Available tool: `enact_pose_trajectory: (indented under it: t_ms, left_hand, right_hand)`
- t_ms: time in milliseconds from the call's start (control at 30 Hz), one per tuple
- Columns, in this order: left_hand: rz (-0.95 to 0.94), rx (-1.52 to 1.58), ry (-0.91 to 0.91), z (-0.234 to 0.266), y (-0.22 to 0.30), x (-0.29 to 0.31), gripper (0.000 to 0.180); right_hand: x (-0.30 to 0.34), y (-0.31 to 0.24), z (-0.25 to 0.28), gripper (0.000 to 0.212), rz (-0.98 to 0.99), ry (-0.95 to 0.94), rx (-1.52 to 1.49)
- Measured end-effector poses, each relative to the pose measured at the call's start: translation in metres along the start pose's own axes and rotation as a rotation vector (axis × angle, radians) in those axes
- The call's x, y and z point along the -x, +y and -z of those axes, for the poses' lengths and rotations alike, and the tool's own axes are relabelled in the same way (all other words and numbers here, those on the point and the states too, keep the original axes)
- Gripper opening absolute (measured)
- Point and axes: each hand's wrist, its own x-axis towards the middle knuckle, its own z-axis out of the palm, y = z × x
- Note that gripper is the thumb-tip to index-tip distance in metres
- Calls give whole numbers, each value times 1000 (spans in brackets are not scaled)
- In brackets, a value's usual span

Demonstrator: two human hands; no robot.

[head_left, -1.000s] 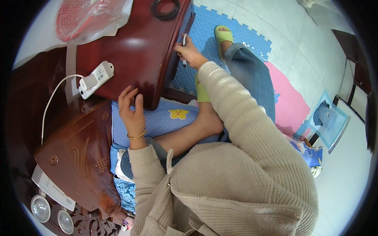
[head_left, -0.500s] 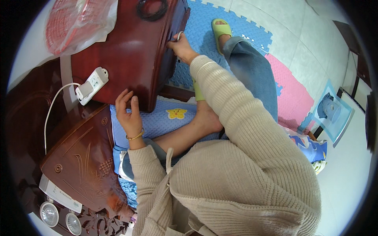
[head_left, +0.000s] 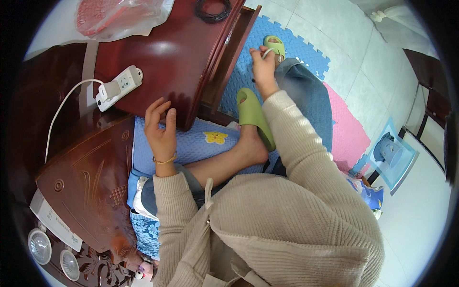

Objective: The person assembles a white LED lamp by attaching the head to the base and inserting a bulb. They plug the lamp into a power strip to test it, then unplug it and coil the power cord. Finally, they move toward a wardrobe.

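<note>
My right hand [head_left: 264,76] is closed round a thin white curved piece [head_left: 268,52], perhaps part of a loop; its kind I cannot make out. It is over the blue foam mat, just right of a dark red wooden cabinet [head_left: 158,57]. A drawer [head_left: 234,60] stands pulled out from the cabinet's right side; most of its inside is hidden. My left hand [head_left: 160,131] holds nothing, its fingers apart and slightly bent, by the near corner of the cabinet top.
On the cabinet are a white power strip [head_left: 123,86] with a plugged-in adapter, a coil of black cable [head_left: 213,10] and a bagged red basket [head_left: 107,16]. Green slippers [head_left: 253,112] are on my feet. A carved wooden armrest [head_left: 91,186] and blue cushion [head_left: 191,138] lie close by.
My right hand has moved right, away from the cabinet's side, with the white piece in it. The drawer now shows pulled out. My left hand stays by the cabinet corner.
</note>
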Motion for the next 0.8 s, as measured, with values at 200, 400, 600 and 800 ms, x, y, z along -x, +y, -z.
enact_pose_trajectory:
  t_ms: [200, 400, 600, 800]
  left_hand:
    - [13, 44, 6, 4, 1, 2, 17]
    - [10, 79, 14, 7, 7, 4, 17]
    - [-47, 68, 25, 9, 5, 4, 17]
    - [-29, 127, 27, 9, -1, 6, 18]
  right_hand:
    - [66, -33, -47, 60, 384, -472, 380]
    - [76, -12, -41, 54, 188, -595, 266]
    - [84, -26, -60, 50, 311, -835, 990]
    - [86, -41, -64, 39, 743, -816, 1835]
